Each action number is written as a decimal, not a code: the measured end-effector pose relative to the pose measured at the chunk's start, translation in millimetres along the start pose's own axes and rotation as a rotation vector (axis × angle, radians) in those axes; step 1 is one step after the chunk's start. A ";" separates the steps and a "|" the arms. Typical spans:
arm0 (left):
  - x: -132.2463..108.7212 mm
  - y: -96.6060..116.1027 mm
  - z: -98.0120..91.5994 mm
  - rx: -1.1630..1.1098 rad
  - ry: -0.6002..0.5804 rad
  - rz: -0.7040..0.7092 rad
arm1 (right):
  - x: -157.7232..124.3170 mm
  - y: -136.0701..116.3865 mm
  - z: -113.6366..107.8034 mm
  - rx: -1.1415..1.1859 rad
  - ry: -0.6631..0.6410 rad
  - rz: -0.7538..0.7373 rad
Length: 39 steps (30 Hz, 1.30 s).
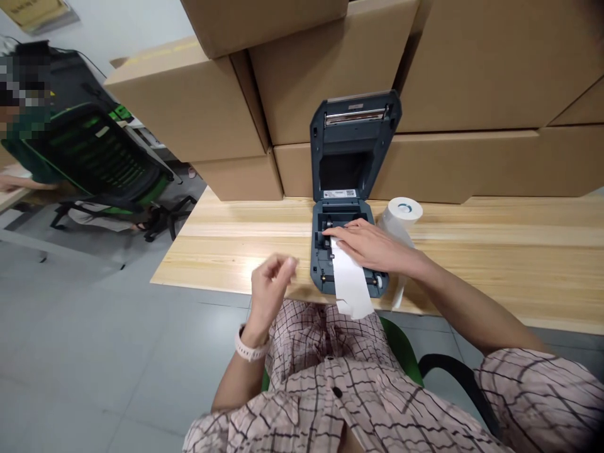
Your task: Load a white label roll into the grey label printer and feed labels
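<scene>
A dark grey label printer (pixel 346 189) stands on the wooden table with its lid swung up. My right hand (pixel 372 245) lies flat across the printer's paper bay, fingers stretched out, pressing on a white paper strip (pixel 352 286) that hangs over the printer's front edge. A white paper roll (pixel 401 217) lies on the table just right of the printer, behind my right wrist. My left hand (pixel 271 283) hovers in the air left of the printer, fingers loosely curled with fingertips pinched together; nothing visible in it. A white watch sits on that wrist.
Large cardboard boxes (pixel 472 94) are stacked along the back of the wooden table (pixel 519 264). At the left, a person sits behind a black and green office chair (pixel 104 157). Grey tiled floor lies below. My chair's green seat and black armrest (pixel 453 371) show by my lap.
</scene>
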<state>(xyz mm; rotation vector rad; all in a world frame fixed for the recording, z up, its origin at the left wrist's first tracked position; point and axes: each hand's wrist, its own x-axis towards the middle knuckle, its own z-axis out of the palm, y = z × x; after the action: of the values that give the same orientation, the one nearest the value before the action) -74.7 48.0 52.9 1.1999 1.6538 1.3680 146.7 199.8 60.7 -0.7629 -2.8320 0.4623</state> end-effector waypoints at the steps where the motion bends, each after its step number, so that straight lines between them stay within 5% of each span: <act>1: 15.0 7.3 2.1 0.109 0.079 0.061 | 0.5 1.0 -0.5 0.012 -0.007 0.009; 5: 71.9 26.9 32.8 0.646 -0.152 0.061 | 1.7 1.8 -0.6 0.044 -0.026 0.007; 8: 89.6 32.8 43.7 0.782 -0.240 0.046 | 3.0 1.9 -3.2 0.051 -0.054 -0.046; 14: 81.6 30.2 30.7 0.695 -0.327 0.032 | 5.5 4.4 -12.8 0.150 -0.055 -0.053; 26: 86.6 23.1 38.3 0.751 -0.345 0.089 | 4.7 3.9 -11.8 0.194 -0.002 -0.073; 29: 87.2 26.9 36.8 0.761 -0.385 0.124 | -1.9 6.6 -25.7 0.385 -0.029 -0.114; 32: 88.4 26.3 35.2 0.747 -0.444 0.155 | -33.9 20.0 -41.5 0.718 0.009 -0.173; 35: 88.1 22.0 34.5 0.700 -0.439 0.156 | -95.2 39.4 -49.9 0.921 0.278 -0.166; 37: 87.8 18.7 34.4 0.665 -0.419 0.157 | -139.0 52.4 -50.7 0.933 0.431 -0.079; 39: 87.8 16.2 34.2 0.636 -0.412 0.153 | -170.8 63.3 -49.4 0.847 0.444 0.113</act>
<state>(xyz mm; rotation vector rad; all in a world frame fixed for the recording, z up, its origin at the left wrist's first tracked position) -70.9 142.6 66.0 1.8516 1.7594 0.6020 333.7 176.5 71.2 -0.7084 -1.9113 1.2149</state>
